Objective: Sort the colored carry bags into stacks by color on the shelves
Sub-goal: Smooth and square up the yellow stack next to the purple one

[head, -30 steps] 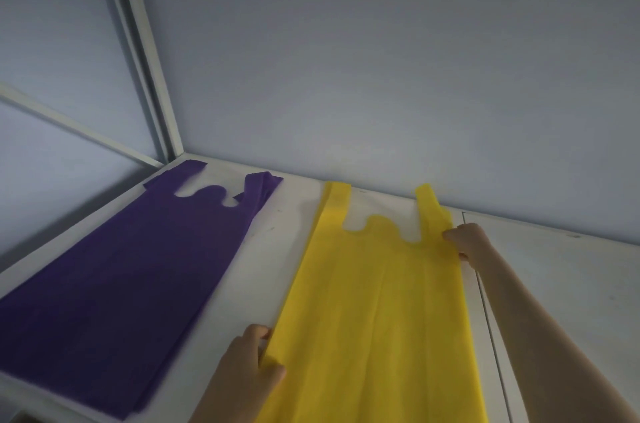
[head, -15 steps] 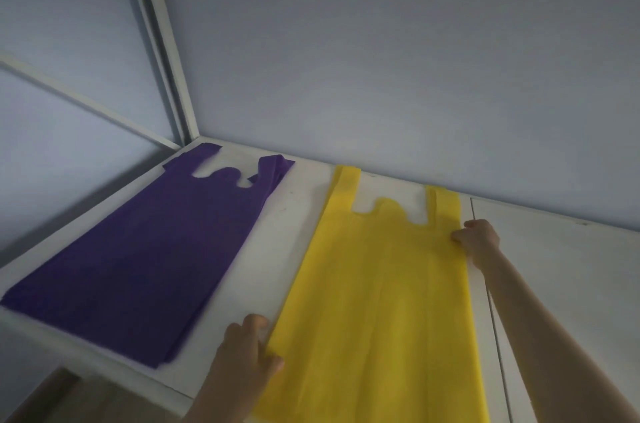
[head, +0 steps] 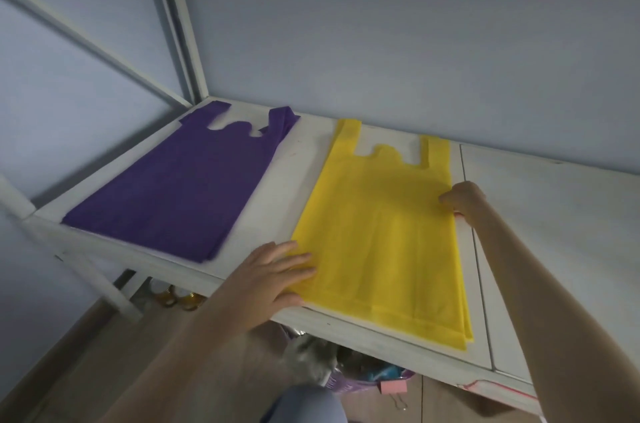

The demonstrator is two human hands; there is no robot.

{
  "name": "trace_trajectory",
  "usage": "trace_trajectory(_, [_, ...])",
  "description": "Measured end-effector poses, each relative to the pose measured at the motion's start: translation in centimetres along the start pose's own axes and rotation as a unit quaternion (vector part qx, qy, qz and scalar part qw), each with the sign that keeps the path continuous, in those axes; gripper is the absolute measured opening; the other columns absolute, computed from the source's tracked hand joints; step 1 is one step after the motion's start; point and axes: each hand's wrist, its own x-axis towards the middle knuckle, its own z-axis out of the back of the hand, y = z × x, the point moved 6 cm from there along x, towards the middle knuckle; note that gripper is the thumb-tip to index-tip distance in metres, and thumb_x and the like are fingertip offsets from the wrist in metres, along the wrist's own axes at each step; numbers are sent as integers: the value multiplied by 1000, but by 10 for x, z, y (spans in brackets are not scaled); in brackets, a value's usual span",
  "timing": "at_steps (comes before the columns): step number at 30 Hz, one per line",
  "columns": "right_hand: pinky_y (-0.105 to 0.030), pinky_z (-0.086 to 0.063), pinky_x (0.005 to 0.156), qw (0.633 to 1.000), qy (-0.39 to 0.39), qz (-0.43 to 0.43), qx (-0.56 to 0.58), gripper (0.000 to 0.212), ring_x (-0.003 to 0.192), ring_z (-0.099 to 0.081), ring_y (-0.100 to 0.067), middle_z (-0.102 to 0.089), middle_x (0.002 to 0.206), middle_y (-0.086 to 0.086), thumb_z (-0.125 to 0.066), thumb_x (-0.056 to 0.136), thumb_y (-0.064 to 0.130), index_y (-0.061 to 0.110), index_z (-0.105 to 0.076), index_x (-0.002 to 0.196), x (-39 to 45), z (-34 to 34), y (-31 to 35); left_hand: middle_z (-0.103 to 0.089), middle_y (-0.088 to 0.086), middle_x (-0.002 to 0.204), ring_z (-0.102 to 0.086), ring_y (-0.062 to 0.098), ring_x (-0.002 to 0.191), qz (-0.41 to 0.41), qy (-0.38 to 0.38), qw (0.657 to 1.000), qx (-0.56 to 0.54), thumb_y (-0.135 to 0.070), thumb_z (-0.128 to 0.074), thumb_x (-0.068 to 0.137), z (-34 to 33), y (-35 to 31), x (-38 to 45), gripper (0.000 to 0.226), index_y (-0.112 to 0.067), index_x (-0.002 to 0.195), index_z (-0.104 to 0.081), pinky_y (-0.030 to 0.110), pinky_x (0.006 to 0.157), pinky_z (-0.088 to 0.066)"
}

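A yellow carry bag stack [head: 381, 232] lies flat on the white shelf [head: 304, 152], handles toward the wall. To its left a purple carry bag stack [head: 187, 190] lies flat near the shelf's corner. My left hand [head: 273, 277] lies flat with spread fingers on the yellow stack's near left corner. My right hand [head: 462, 197] has its fingers curled at the yellow stack's right edge; whether it pinches the fabric is unclear.
A grey-blue wall rises behind the shelf, and a white frame post [head: 180, 24] stands at the back left corner. Below the shelf's front edge I see jars [head: 176, 298], a bag of mixed items [head: 367, 374] and a pink binder clip [head: 393, 388].
The view has dropped back, showing the shelf's front edge. My left hand has flattened onto the yellow stack's corner. My right hand has slid down the stack's right edge from the handle.
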Motion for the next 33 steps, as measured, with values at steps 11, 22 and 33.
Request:
trace_trajectory(11, [-42, -40, 106, 999, -16, 18, 21, 57, 129, -42, -36, -39, 141, -22, -55, 86, 0, 5, -38, 140, -38, 2, -11, -72, -19, 89, -63, -4, 82, -67, -48, 996, 20, -45, -42, 79, 9, -10, 4, 35, -32, 84, -74, 13, 73, -49])
trace_trajectory(22, [-40, -44, 96, 998, -49, 45, 14, 53, 124, -47, -38, -46, 135, -26, -51, 87, -1, 1, -40, 138, -37, 5, -6, -75, -14, 93, -71, 4, 87, -95, -19, 994, 40, -23, -39, 72, -6, -39, 10, 40, -28, 85, -76, 24, 76, -59])
trace_trajectory(33, [-43, -33, 103, 992, -100, 45, -70, 51, 127, -35, -42, -37, 137, -31, -49, 86, 0, -6, -36, 135, -57, 3, 2, -71, -9, 112, -67, 8, 107, -18, -43, 999, -3, -42, -41, 84, 9, -22, -4, 41, -24, 108, -69, 28, 89, -52])
